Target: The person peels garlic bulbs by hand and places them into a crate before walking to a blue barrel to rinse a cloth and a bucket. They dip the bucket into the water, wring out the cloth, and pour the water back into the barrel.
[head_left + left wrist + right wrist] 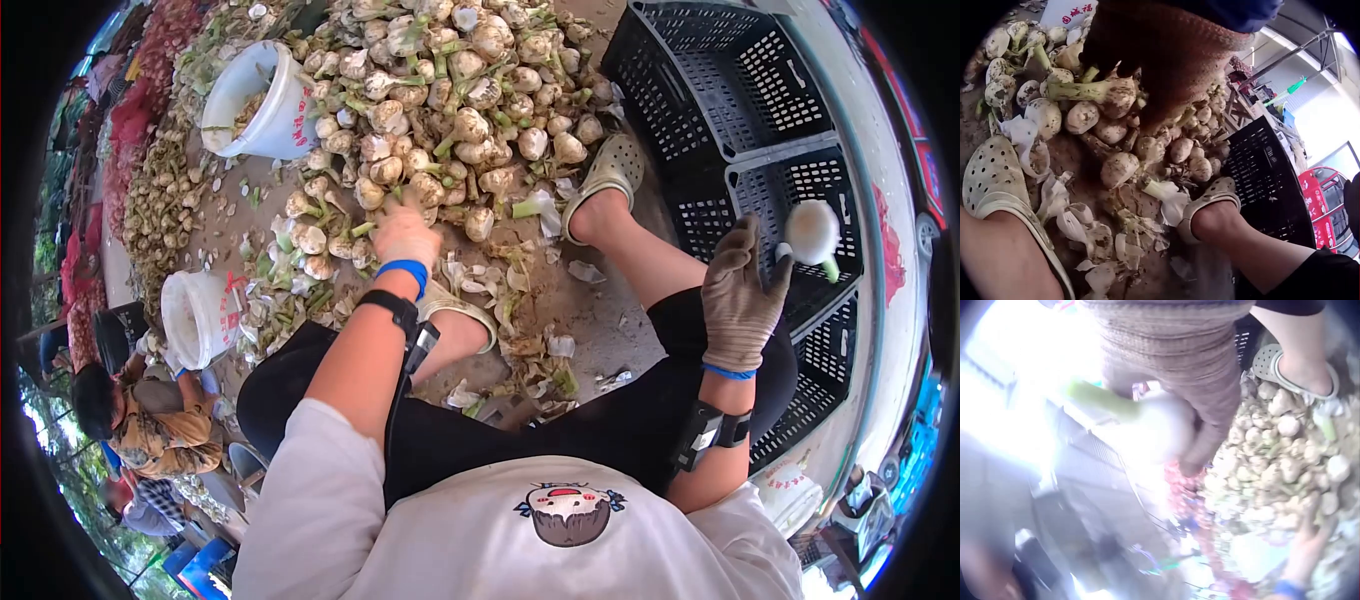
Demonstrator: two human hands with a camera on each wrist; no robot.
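The garlic pile [450,110] on the floor [255,205] is reached into by the left hand [408,238]; whether its fingers are closed on a bulb cannot be told. The gloved right hand [742,305] is held with fingers apart, just beside a white garlic bulb [812,230] seen over the black crate's [790,152] right side.

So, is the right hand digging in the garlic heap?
No, the right hand is over by the black crates, next to a white bulb, away from the heap.
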